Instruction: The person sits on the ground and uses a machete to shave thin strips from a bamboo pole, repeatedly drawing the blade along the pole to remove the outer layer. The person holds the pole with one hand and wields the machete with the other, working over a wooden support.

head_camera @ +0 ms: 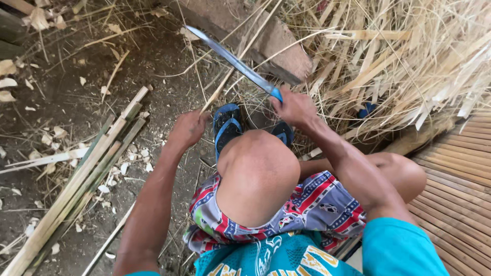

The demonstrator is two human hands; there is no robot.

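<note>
My right hand point(295, 106) grips the blue handle of a long knife point(232, 60), whose blade points up and to the left over the dirt. My left hand point(188, 129) is closed around the lower end of a thin bamboo strip point(232, 69) that runs up to the right and crosses under the blade. My bent knee point(258, 171) sits between the two arms, and a foot in a blue sandal point(226, 127) rests just beyond it.
A bundle of split bamboo lengths point(82, 179) lies diagonally on the dirt at left among wood chips. A heap of pale bamboo shavings point(404, 56) fills the upper right. A slatted bamboo platform point(458, 189) is at right, a stone block point(276, 43) ahead.
</note>
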